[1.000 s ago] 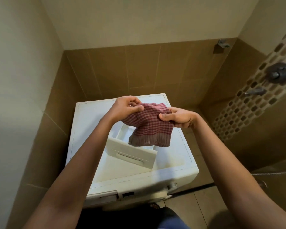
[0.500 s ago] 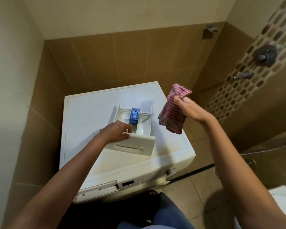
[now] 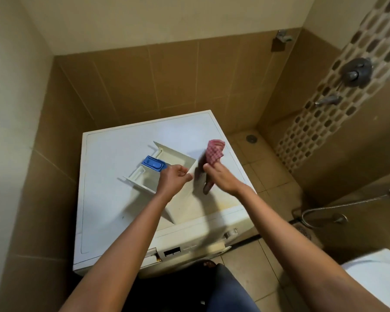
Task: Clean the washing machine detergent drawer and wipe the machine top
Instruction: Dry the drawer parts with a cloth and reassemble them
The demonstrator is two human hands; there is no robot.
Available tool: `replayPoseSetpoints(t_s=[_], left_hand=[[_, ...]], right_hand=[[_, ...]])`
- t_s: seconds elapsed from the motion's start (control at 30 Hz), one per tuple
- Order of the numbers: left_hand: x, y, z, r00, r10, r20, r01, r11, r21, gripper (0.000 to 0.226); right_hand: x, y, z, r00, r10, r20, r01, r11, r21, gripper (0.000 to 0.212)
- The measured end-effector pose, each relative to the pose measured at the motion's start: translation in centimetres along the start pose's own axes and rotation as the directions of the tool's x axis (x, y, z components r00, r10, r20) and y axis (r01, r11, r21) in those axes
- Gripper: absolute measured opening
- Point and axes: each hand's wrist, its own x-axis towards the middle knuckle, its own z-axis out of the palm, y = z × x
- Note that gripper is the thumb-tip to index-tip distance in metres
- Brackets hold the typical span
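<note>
Red-check cloth (image 3: pixel 215 152) gripped by R hand (image 3: pixel 221 176), L hand (image 3: pixel 172 179) grips drawer (image 3: pixel 178 156).

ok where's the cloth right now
In the head view the red checked cloth is gripped in the right hand, over the right side of the machine top, just right of the detergent drawer.
</note>
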Motion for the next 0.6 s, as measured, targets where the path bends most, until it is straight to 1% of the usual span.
replayPoseSetpoints(t_s=[0.03, 0.07, 0.13, 0.2, 0.27, 0.37, 0.43, 0.5, 0.53, 0.6], left_hand=[[0.0, 0.1, 0.1, 1.0, -0.016, 0.016, 0.017, 0.998, -0.059, 0.015], [0.1, 0.0, 0.1, 0.999, -0.025, 0.035, 0.029, 0.994, -0.109, 0.013], [0.2, -0.6, -0.1, 0.991, -0.056, 0.12, 0.083, 0.967, -0.24, 0.026], [-0.3, -1.3, -0.3, 0.965, -0.096, 0.245, 0.19, 0.898, -0.396, 0.042], [-0.6, -1.7, -0.3, 0.942, -0.133, 0.308, 0.27, 0.846, -0.459, 0.053], [-0.4, -2.1, 0.0, 0.923, -0.139, 0.358, 0.322, 0.79, -0.522, 0.064], [0.0, -2.3, -0.1, 0.914, -0.168, 0.37, 0.356, 0.773, -0.526, 0.068], [0.6, -2.8, -0.2, 0.902, -0.18, 0.391, 0.381, 0.758, -0.53, 0.073], [0.6, -2.8, -0.2, 0.894, -0.177, 0.41, 0.394, 0.748, -0.534, 0.074], [0.8, -2.9, -0.3, 0.881, -0.169, 0.441, 0.411, 0.733, -0.541, 0.074]], right_hand=[[0.5, 0.6, 1.0, 1.0, -0.018, 0.014, 0.018, 0.998, -0.058, 0.023], [0.8, 0.8, 2.0, 0.999, -0.045, 0.014, 0.046, 0.994, -0.097, 0.024], [1.1, 1.3, 4.1, 0.99, -0.135, -0.047, 0.127, 0.983, -0.134, 0.04], [0.7, 2.2, 6.3, 0.964, -0.23, -0.133, 0.207, 0.964, -0.167, 0.061], [-0.6, 3.7, 9.1, 0.932, -0.325, -0.16, 0.285, 0.93, -0.233, 0.073], [-2.9, 5.6, 12.6, 0.893, -0.439, -0.097, 0.376, 0.848, -0.374, 0.075], [-2.3, 6.1, 12.4, 0.862, -0.491, -0.125, 0.406, 0.818, -0.408, 0.073], [-0.2, 5.4, 10.9, 0.836, -0.483, -0.261, 0.363, 0.843, -0.397, 0.071], [1.2, 4.5, 9.9, 0.823, -0.437, -0.363, 0.313, 0.882, -0.352, 0.073], [4.3, 3.2, 8.3, 0.808, -0.248, -0.534, 0.186, 0.968, -0.167, 0.084]])
